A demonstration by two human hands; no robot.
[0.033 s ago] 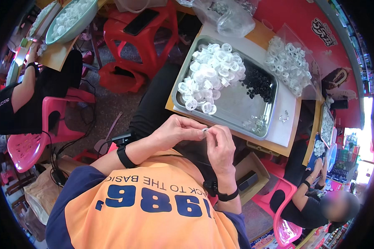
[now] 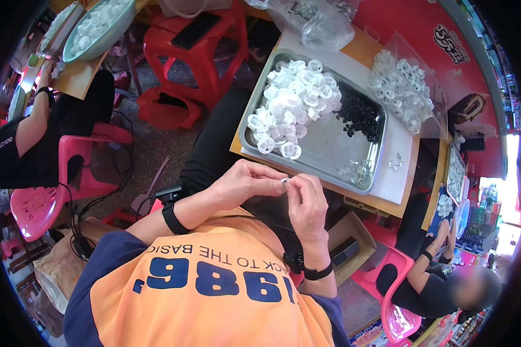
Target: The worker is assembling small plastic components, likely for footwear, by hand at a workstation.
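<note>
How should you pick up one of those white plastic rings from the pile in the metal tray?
Pick a white ring lying loose at the near edge of the pile, probably the easiest. Come from above and pinch its thin rim with fingers on opposite outer sides. It lies nearly flat on the metal tray, with bare tray beside it and nothing stacked on top.

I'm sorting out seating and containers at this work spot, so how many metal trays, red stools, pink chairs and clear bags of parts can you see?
Metal tray: 1
Red stool: 1
Pink chairs: 2
Clear bags of parts: 2
Total: 6
</note>
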